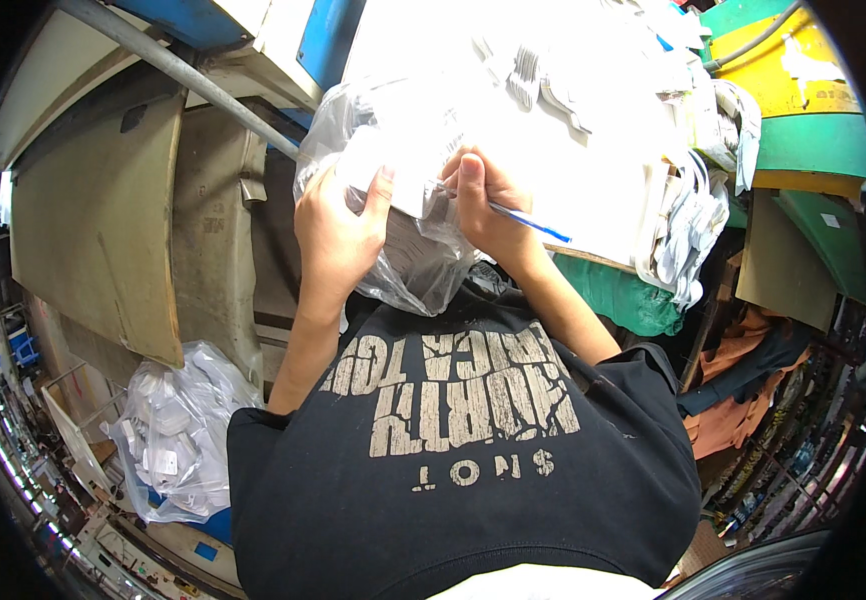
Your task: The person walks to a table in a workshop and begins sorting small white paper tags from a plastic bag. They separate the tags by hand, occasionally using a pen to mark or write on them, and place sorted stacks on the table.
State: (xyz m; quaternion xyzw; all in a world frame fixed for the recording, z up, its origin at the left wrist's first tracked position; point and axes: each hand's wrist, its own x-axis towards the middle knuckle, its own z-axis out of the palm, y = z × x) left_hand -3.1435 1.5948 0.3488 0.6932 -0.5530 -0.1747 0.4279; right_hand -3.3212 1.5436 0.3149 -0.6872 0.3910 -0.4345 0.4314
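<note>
My right hand [493,205] grips a pen [533,222] with a blue end, its tip pointing left toward the other hand. My left hand [341,228] is closed at the edge of a flat white piece [405,190], thumb up; glare washes out most of that piece and hides its exact kind. Both hands are over a clear plastic bag [418,272] at the table's near left edge. Whitish contents show through the plastic. The pen tip is close to the white piece, but I cannot tell whether they touch.
The bright table [593,180] holds white strip-like bundles [525,78] at the back. More white bands [693,235] hang over its right edge, above green sheeting [628,292]. A metal pipe [193,85] slants in from the left. Another clear bag [178,440] of white pieces stands lower left.
</note>
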